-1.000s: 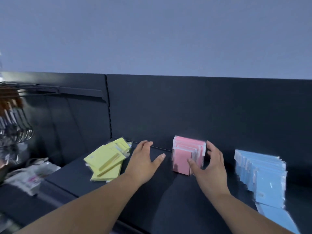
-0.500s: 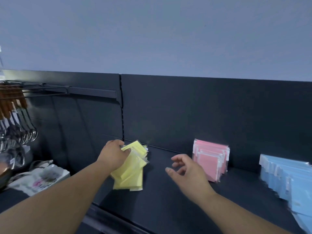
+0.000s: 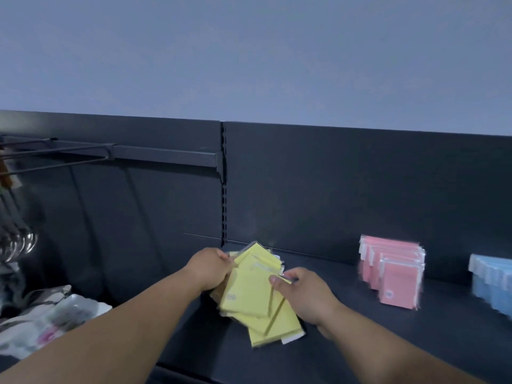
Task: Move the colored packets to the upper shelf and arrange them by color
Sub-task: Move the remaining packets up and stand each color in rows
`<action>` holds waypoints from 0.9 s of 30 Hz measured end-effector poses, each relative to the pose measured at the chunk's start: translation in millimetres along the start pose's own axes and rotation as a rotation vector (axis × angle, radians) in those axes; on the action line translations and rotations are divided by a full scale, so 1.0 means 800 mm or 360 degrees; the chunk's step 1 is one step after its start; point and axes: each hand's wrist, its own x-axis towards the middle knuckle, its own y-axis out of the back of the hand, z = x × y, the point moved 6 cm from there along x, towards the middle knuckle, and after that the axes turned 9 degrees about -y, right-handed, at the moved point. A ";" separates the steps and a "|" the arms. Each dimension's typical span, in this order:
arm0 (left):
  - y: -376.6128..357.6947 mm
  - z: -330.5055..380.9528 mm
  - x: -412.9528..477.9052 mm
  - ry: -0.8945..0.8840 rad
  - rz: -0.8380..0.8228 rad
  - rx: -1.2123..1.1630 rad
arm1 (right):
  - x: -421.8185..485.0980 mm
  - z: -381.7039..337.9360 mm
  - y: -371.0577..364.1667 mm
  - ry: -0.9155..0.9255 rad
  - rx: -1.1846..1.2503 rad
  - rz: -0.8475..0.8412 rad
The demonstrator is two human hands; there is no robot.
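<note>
We record a loose, fanned pile of yellow packets (image 3: 249, 292) on the dark shelf (image 3: 360, 345), close to the left end of that shelf board and just in front of the back panel (image 3: 332, 189). The packets overlap unevenly; the lowest ones project toward 6 o'clock, and one shows a white edge at its bottom corner.

The left hand (image 3: 210, 268) sits at the pile's 10 o'clock, fingers curled round the upper left edges of the packets and gripping them. The right hand (image 3: 302, 295) sits at the pile's 3 o'clock, thumb and fingers pinching the right-hand edge of an upper packet near its clear top strip. Both forearms enter from 6 to 7 o'clock.

At 3 o'clock from the pile, well apart, the pink packets (image 3: 393, 273) stand upright in a tidy row, leaning toward the back panel. Farther along at 3 o'clock, at the frame edge, the blue packets (image 3: 490, 281) stand likewise; we see only part of that row.

At 10 o'clock a horizontal rail (image 3: 166, 157) is fixed to the panel. Metal utensils (image 3: 16, 242) hang at 9 o'clock, blurred. Printed bags (image 3: 41, 328) lie lower down at 8 o'clock.
</note>
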 end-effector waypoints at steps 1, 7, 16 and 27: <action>0.000 -0.005 0.003 0.0005 -0.0004 -0.0039 | 0.000 -0.001 -0.001 -0.0038 0.0054 -0.0004; -0.006 -0.018 0.018 -0.0024 -0.0104 -0.0199 | -0.001 0.000 0.003 -0.0117 0.0144 0.0051; 0.003 0.010 0.026 -0.0301 0.0122 -0.0581 | 0.009 0.029 0.041 -0.0298 0.0318 0.0136; 0.017 0.046 0.026 -0.0573 0.0470 -0.0401 | 0.003 0.002 0.113 -0.0299 0.0110 -0.0240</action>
